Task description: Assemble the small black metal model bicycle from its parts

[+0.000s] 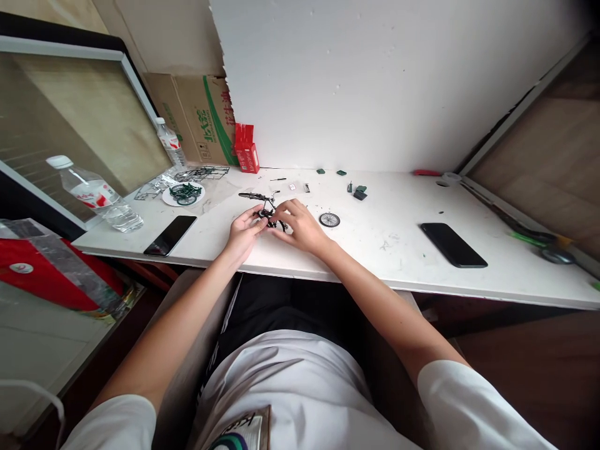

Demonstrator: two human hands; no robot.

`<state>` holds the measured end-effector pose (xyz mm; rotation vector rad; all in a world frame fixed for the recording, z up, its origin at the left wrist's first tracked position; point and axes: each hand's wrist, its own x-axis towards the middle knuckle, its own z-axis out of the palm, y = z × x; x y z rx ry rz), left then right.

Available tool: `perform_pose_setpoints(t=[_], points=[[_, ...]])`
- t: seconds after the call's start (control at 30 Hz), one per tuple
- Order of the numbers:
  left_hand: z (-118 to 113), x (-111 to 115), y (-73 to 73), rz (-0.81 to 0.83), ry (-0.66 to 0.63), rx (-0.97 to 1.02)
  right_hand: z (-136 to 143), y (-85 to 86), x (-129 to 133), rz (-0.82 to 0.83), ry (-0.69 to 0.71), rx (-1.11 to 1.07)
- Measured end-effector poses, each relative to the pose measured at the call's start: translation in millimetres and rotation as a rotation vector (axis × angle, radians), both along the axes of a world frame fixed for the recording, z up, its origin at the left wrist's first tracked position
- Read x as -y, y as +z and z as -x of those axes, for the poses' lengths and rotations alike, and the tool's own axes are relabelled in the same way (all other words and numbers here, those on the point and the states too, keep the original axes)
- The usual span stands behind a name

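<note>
Above the white desk's front edge, my left hand [244, 234] is closed on a small black model bicycle [265, 205], thumb and fingers pinching its frame. My right hand [300, 226] is closed at the bicycle's other end, its fingertips on the frame parts. One spoked wheel points away to the left, and the handlebar stands up near the middle. My fingers hide much of the frame. Just right of my right hand, a loose spoked wheel [329, 219] lies flat on the desk [375, 244].
A white plate [202, 199] with green model bicycles, two water bottles [100, 194] and a phone [170, 235] are on the left. A red box [246, 149] stands at the back. Small green pieces [360, 192] and another phone [453, 244] lie to the right.
</note>
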<state>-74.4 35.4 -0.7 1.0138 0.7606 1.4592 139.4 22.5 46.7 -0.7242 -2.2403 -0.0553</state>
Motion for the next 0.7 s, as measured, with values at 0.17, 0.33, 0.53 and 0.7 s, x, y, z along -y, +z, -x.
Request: perform_pose_setpoints(t=[0.17,0.33,0.53,0.7], points=[[8.9,-9.7,-7.0,-0.038,0.005,-0.033,-46.6,26.5,-18.7,0.144,-0.247,-0.070],[10.9,-13.9,-13.9,-0.043,0.059,-0.050,-107.8,36.5,-33.0,0.624,-0.598,0.281],[10.8,-15.8,-16.5,-0.037,0.081,-0.036,-129.6,34.8,-37.2,0.936,-0.724,0.428],[9.9,-15.3,-15.6,-0.029,0.101,-0.031,-127.5,34.9,-39.4,0.922,-0.724,0.418]])
